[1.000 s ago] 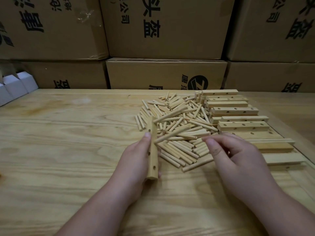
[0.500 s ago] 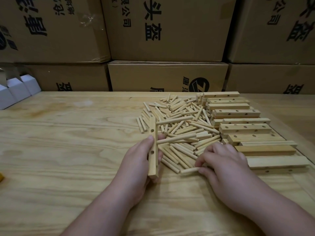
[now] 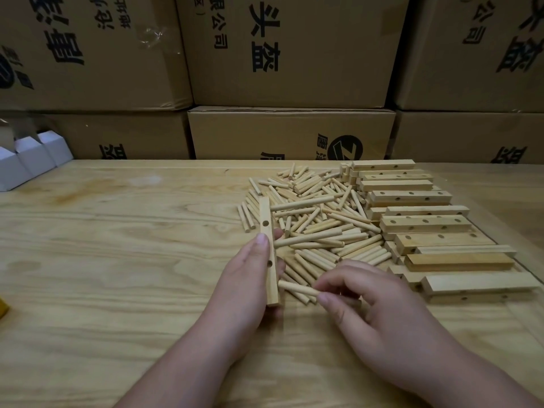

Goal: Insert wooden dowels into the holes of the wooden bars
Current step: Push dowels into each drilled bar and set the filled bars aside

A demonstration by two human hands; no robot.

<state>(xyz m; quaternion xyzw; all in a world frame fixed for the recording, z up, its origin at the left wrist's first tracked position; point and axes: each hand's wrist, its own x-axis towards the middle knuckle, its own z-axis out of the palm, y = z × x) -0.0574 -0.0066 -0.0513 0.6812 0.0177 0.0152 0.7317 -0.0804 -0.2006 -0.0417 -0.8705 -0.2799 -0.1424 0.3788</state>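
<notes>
My left hand (image 3: pixel 245 285) grips a pale wooden bar (image 3: pixel 268 228) that runs lengthways away from me, its drilled holes facing right. My right hand (image 3: pixel 368 307) pinches one wooden dowel (image 3: pixel 295 288) between thumb and fingertips. The dowel lies level, and its left end is close to the bar's near end. Behind both hands a loose pile of dowels (image 3: pixel 318 219) covers the table. A stack of drilled wooden bars (image 3: pixel 426 223) lies to the right of the pile.
The work surface is a light plywood table (image 3: pixel 117 260). Large cardboard boxes (image 3: pixel 288 54) wall off the back edge. White folded cartons (image 3: pixel 32 157) stand at the far left. A small yellow object (image 3: pixel 3 307) shows at the left edge.
My right hand came off the dowel pile with one dowel pinched and carried it left toward the bar. My left hand kept its grip on the bar.
</notes>
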